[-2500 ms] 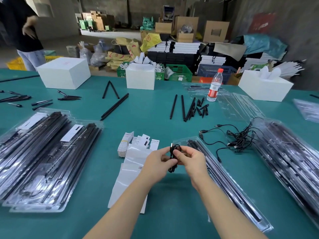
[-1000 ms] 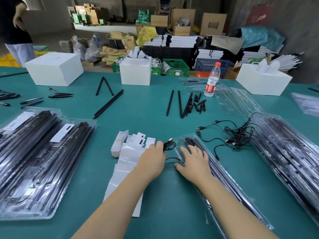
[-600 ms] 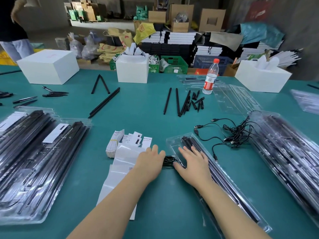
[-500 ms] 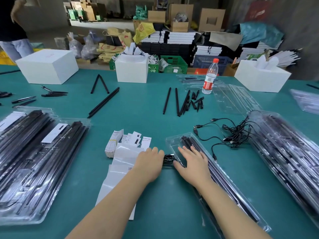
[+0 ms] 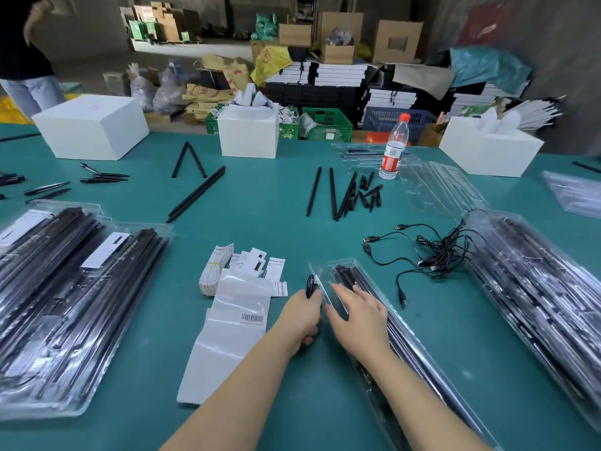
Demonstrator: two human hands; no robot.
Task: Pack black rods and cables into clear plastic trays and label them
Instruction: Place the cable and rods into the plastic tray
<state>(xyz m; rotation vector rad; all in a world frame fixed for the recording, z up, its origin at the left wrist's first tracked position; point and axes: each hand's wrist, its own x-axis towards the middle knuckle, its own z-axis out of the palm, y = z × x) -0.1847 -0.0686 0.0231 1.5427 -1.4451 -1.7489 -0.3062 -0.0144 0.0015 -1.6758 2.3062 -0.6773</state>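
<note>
Coiled cable point(image 5: 310, 285) is at the tray's point(image 5: 383, 296) near-left corner, just outside the rim. Left hand point(image 5: 300, 317) grips it, fingers curled round the coil, likely keeping the loops bunched so it drops into the end pocket. Right hand point(image 5: 359, 315) lies flat on the tray, fingers straight and slightly spread, probably pinning the light plastic so it won't slide. Tray already holds black rods point(image 5: 349, 276) along its length. Loose cables point(image 5: 435, 255) are tangled to the right on the counter point(image 5: 260, 196). Filled trays are stacked left point(image 5: 65, 288) and right point(image 5: 536, 288). Labels point(image 5: 250, 265) sit just left of the hands.
</note>
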